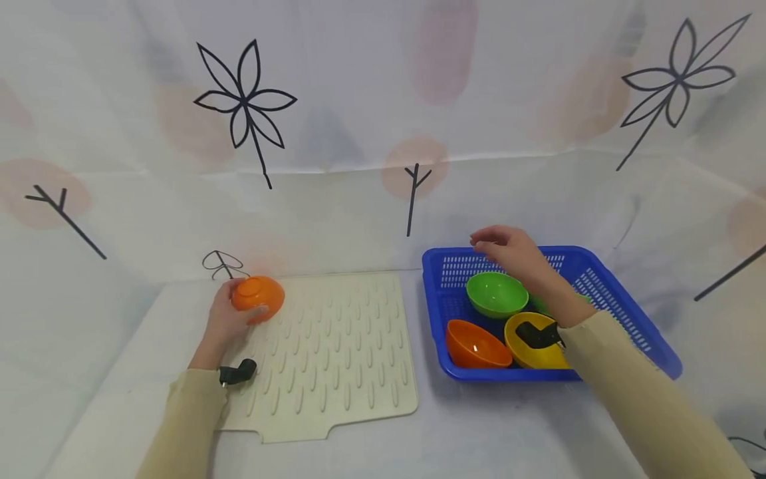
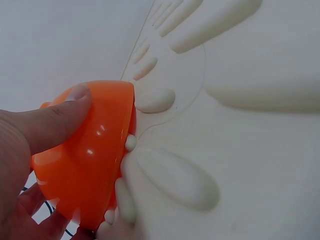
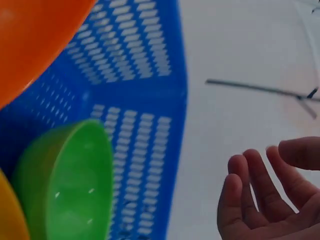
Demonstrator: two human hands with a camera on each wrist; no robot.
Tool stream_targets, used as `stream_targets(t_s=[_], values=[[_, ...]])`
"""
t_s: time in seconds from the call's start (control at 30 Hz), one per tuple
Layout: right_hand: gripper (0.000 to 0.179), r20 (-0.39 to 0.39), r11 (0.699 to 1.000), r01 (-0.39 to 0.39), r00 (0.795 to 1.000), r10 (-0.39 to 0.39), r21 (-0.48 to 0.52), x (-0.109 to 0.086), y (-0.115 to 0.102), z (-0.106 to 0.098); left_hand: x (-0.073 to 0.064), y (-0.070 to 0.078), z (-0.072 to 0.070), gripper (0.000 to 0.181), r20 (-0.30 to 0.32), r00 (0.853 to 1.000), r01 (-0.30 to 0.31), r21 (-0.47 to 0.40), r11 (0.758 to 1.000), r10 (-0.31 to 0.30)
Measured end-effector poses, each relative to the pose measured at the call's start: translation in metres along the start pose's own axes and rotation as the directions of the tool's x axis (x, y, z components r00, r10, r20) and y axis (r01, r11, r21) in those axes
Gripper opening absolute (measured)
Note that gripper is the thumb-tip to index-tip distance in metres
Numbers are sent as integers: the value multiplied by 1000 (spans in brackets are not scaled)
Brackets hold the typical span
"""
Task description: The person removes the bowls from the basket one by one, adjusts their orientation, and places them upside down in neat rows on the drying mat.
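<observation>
My left hand [image 1: 223, 320] grips an orange bowl [image 1: 268, 298] turned upside down at the far left corner of a cream ridged drying mat [image 1: 335, 412]. In the left wrist view the thumb presses on the side of the bowl [image 2: 95, 145], fingers curl beneath, and its rim sits against the mat's raised ridges. Over the back of a blue basket [image 1: 509, 374] my right hand [image 1: 517, 256] hovers with loosely bent fingers and nothing in them. Below it lie a green bowl [image 1: 497, 295], another orange bowl [image 1: 475, 347] and a yellow bowl [image 1: 541, 358].
A second green piece [image 1: 540, 306] in the basket is mostly hidden by the right wrist. White patterned cloth [image 1: 335, 206] rises behind the mat and basket. A dark cable [image 1: 745, 442] shows at the lower right edge.
</observation>
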State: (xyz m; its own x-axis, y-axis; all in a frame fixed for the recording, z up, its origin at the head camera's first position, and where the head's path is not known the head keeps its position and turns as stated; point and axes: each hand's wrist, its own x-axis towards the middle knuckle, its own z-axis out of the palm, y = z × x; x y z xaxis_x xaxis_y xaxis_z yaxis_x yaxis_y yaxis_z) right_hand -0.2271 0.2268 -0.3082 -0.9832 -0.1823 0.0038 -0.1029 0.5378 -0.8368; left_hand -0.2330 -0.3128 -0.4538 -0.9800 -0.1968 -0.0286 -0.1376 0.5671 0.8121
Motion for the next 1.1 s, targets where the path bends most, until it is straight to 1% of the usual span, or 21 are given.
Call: stream_targets(t_s=[0.13,0.3,0.43,0.57,0.63,0.77,0.9,1.1], values=[[45,50,998,-70,996,69,4,7,24,-13,2,-2,2,88,-5,1000,-7,-3,1000,7],[46,76,989,-128,988,134,-74,11,50,-24,1,0,3,88,-7,1000,-9,-5,1000,9],[47,105,980,-142,982,157,-140,11,61,-30,-1,2,3,88,-6,1000,-6,-11,1000,6],[49,127,971,-155,975,180,-183,11,68,-30,-1,4,2,89,-3,1000,5,-12,1000,-5],[51,129,968,-155,975,183,-198,12,71,-29,-1,4,2,89,-2,1000,10,-13,1000,-10],[49,108,964,-137,980,165,-228,13,73,-24,-1,3,1,89,3,1000,10,-13,1000,-10],[47,91,952,-135,982,166,-274,15,75,-19,-2,2,0,89,2,1000,5,-10,1000,-5],[37,89,931,-100,986,140,-352,19,82,-12,-2,2,0,89,1,1000,6,-5,1000,-6]])
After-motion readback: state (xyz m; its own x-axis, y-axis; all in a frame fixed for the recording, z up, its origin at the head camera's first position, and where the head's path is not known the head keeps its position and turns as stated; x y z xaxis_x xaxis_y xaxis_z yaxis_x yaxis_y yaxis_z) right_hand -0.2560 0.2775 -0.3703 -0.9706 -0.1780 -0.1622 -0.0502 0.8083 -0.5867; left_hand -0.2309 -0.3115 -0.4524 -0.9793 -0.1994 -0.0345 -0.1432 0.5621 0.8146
